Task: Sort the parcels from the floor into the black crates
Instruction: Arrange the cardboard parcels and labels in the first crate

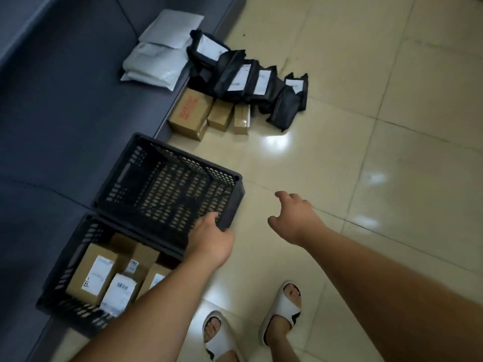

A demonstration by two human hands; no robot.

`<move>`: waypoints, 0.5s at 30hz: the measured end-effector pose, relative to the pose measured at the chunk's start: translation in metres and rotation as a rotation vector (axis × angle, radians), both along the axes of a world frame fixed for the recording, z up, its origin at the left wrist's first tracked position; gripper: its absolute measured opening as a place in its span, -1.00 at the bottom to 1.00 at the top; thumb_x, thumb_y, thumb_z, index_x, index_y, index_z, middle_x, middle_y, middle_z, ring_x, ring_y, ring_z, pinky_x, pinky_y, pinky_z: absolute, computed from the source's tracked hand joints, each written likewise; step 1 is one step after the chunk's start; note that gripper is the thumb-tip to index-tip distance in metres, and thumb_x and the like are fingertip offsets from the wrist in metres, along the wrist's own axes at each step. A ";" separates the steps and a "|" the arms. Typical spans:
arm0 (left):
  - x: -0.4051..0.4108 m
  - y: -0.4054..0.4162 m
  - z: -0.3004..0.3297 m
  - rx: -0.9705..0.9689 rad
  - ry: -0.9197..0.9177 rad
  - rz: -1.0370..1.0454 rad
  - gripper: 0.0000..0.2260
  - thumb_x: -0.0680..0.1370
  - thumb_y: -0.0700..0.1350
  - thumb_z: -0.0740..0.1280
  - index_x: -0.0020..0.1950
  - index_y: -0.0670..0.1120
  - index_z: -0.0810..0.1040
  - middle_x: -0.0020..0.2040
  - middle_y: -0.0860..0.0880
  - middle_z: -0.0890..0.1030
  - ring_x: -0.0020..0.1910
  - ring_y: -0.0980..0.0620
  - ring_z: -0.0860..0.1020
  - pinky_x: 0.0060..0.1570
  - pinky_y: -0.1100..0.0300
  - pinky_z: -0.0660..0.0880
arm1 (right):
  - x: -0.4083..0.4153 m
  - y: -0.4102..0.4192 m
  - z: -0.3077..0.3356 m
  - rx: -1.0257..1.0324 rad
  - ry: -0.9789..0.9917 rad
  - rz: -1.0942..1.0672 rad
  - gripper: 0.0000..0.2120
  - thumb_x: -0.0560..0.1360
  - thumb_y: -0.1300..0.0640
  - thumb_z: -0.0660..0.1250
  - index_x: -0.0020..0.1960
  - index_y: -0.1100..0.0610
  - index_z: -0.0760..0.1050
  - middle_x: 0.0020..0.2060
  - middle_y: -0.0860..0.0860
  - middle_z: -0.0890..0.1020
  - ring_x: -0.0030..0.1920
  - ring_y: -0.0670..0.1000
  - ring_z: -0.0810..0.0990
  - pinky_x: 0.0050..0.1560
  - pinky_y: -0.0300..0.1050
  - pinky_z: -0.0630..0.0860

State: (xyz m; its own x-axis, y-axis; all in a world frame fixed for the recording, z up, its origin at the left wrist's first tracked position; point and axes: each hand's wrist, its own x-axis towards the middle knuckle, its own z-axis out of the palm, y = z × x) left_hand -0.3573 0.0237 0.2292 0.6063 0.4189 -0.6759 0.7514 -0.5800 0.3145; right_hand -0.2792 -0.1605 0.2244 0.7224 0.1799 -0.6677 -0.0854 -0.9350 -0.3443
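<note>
Black plastic mesh makes up both crates: the empty crate (167, 189) sits mid-frame on the tiled floor (366, 152), its lower left edge overlapping the filled crate (78, 278) at the lower left, which already holds several brown cardboard boxes with white labels (95, 273). The left hand (211, 241) rests on the near corner of the empty crate, fingers curled over its rim as if steadying or shifting it. The right hand (295, 218) hangs free above the floor just right of that crate, fingers loosely bent and holding nothing. Parcels still to be sorted lie in the upper middle of the frame: three small cardboard boxes (209, 116) in a row on the floor, behind them a leaning row of black mailer bags (251, 82) with white labels, and pale grey padded mailers (159, 56) stacked on the dark sofa seat (57, 100) at the upper left. Judging from this, one sort of parcel is partly sorted and the second crate is being set in place for another. The next move likely calls for reaching forward with the free right hand to the boxes or black bags, well beyond the crate, while the left lets go once the crate sits steady. White sandals (282, 309) show at the bottom.
</note>
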 end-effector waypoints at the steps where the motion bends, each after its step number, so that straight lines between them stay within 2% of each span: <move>1: 0.011 -0.013 0.001 -0.002 0.007 -0.029 -0.45 0.55 0.06 0.25 0.55 0.04 0.30 0.50 -0.04 0.34 0.37 -0.15 0.43 0.33 -0.08 0.45 | 0.005 -0.015 0.000 0.001 0.003 -0.019 -0.36 0.50 -0.04 0.24 0.54 0.02 0.17 0.43 0.08 0.36 0.38 0.21 0.32 0.29 0.15 0.43; 9: 0.091 -0.106 -0.008 -0.015 0.024 -0.259 -0.43 0.56 0.06 0.25 0.57 0.01 0.29 0.56 -0.06 0.30 0.47 -0.15 0.35 0.43 -0.01 0.34 | 0.046 -0.118 -0.004 -0.052 0.005 -0.198 -0.37 0.52 -0.05 0.23 0.54 0.02 0.16 0.43 0.07 0.35 0.38 0.21 0.31 0.31 0.15 0.41; 15: 0.141 -0.147 -0.027 -0.045 0.047 -0.373 -0.43 0.56 0.01 0.25 0.58 -0.03 0.28 0.55 -0.07 0.29 0.47 -0.14 0.34 0.35 0.07 0.35 | 0.071 -0.149 -0.019 -0.069 0.055 -0.311 -0.39 0.53 -0.04 0.21 0.54 0.03 0.17 0.41 0.08 0.36 0.37 0.22 0.32 0.29 0.15 0.41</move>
